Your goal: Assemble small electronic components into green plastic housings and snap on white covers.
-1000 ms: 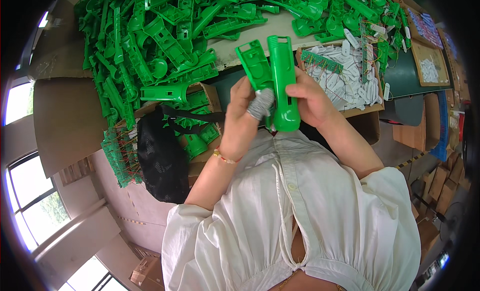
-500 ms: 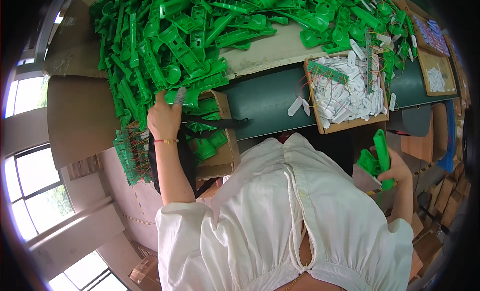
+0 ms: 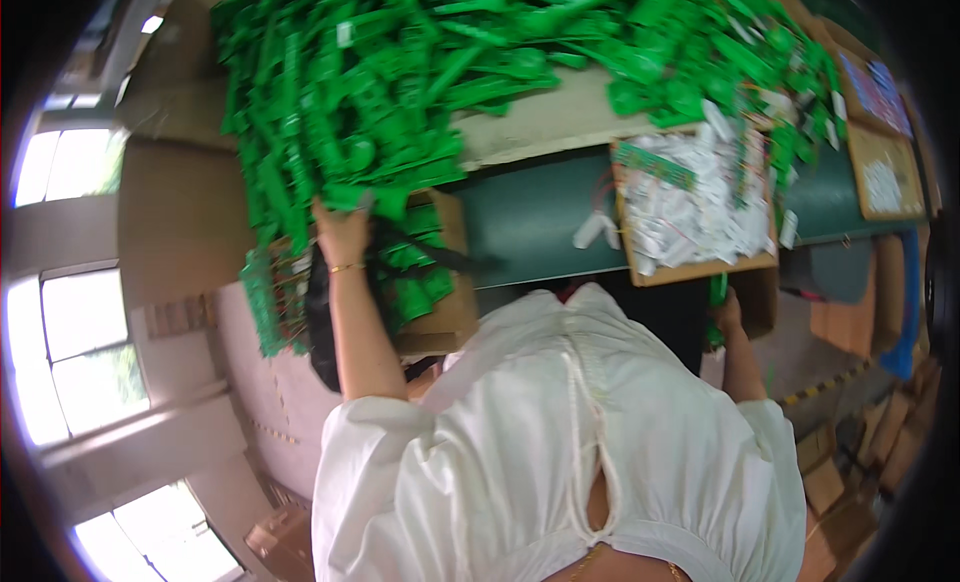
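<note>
**Left hand in the green heap, right hand low beside the box**

Daylight from tall windows at the left fell across a crowded workroom, seen from the head camera. Along the top ran a pale tabletop (image 3: 560, 122) buried under a big heap of bright green moulded plastic parts (image 3: 420, 72), with a dark green strip below its edge. A shallow brown cardboard tray of small white pieces and thin wires (image 3: 690, 207) sat on that strip to the right, and further flat trays lay near the right rim. Below the heap an open brown cardboard box (image 3: 440, 302) held more green parts, and a black bag (image 3: 320, 322) hung just beside it.

The left hand (image 3: 343, 232), a thin gold bracelet at its wrist, reached up to the lower edge of the heap; its fingers (image 3: 330, 214) touched the green parts there, but whether they were clenched on one I cannot tell. The right hand (image 3: 728, 312) was low at the right, beside another brown box, with its fingers closed on a narrow green plastic piece (image 3: 717, 290) standing upright. A white blouse filled the foreground.
</note>
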`<action>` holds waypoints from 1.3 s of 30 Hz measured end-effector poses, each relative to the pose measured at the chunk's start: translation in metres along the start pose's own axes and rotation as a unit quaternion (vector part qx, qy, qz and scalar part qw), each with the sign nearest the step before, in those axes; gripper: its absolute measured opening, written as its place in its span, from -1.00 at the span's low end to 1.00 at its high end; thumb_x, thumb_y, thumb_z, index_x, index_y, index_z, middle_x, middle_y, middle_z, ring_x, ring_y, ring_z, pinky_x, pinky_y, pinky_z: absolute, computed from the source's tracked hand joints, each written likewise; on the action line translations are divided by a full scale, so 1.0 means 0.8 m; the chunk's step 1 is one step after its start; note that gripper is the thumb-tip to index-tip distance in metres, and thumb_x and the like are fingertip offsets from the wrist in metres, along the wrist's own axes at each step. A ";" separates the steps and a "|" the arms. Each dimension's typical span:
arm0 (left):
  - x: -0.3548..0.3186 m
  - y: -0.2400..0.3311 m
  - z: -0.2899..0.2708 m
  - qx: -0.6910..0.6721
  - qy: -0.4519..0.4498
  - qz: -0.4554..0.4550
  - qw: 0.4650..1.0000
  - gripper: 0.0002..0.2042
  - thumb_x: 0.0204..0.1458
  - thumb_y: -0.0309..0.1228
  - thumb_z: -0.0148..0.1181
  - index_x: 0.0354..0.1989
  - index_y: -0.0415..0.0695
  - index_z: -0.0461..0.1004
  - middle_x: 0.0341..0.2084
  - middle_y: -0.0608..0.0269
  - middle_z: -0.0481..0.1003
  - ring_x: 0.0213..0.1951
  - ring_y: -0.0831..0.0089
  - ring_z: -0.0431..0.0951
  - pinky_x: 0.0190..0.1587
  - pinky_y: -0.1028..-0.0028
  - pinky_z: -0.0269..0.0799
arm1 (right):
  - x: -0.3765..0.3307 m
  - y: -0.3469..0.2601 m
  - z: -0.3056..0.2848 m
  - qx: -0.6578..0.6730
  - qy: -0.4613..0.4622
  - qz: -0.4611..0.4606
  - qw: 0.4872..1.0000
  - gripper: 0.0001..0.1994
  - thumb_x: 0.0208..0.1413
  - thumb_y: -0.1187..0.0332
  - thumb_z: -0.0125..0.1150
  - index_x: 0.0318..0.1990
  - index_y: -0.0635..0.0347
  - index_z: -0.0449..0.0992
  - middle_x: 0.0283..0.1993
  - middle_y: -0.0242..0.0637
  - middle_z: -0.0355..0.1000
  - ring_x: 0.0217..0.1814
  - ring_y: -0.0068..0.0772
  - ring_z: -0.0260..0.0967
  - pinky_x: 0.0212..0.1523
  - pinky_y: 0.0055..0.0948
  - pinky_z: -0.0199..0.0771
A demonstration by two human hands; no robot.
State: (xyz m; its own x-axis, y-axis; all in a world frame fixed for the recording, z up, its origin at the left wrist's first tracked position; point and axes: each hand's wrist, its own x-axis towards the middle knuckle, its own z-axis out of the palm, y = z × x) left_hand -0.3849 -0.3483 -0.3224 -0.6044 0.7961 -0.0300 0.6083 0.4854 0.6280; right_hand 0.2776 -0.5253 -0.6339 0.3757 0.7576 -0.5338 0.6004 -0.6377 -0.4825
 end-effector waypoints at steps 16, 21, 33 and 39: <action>-0.069 0.081 -0.043 -0.614 -0.125 0.108 0.772 -0.36 0.03 -0.58 0.05 0.27 -0.09 -0.12 -0.06 0.13 0.38 -0.02 0.36 0.40 0.09 0.33 0.29 | -0.055 -0.009 -0.025 -0.097 -0.034 -0.117 0.988 -0.55 -0.15 0.56 0.06 0.01 0.30 0.32 -0.10 0.02 0.42 -0.02 -0.07 0.38 -0.07 -0.28 0.39; -0.083 0.106 -0.046 -0.675 -0.200 0.121 0.700 -0.40 0.07 -0.61 -0.04 0.28 -0.03 -0.10 0.09 0.06 0.21 0.07 0.25 0.32 0.07 0.29 0.34 | -0.121 -0.108 -0.075 -0.251 -0.056 -0.246 0.935 -0.80 -0.14 0.54 0.07 -0.29 0.36 0.41 -0.29 0.06 0.41 -0.24 0.06 0.39 -0.25 -0.23 0.43; -0.112 0.137 -0.018 -0.669 -0.278 0.128 0.677 -0.37 0.08 -0.59 -0.04 0.30 -0.04 -0.15 0.12 0.02 0.19 0.04 0.21 0.36 0.04 0.28 0.38 | -0.268 -0.496 -0.142 0.230 -0.326 -0.331 0.855 -0.75 0.11 0.47 0.05 -0.05 0.30 0.39 -0.26 -0.25 0.48 -0.24 -0.52 0.42 -0.26 -0.62 0.40; -0.140 0.159 0.008 -0.636 -0.353 0.129 0.674 -0.32 0.02 -0.63 0.00 0.31 -0.04 -0.15 0.13 0.02 0.18 0.07 0.19 0.33 0.05 0.26 0.36 | -0.256 -0.559 -0.080 0.405 -0.398 -0.336 0.751 -0.44 0.09 0.46 0.09 0.23 0.28 0.05 0.14 -0.16 0.20 0.08 -0.47 0.22 -0.08 -0.52 0.35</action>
State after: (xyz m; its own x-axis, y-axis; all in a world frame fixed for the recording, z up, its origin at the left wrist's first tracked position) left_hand -0.2364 -0.3734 -0.2437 0.1049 0.9863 0.1276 -0.5578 -0.0479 0.8286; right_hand -0.0227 -0.3864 -0.2647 -0.5543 0.8294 -0.0703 -0.2831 -0.2672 -0.9211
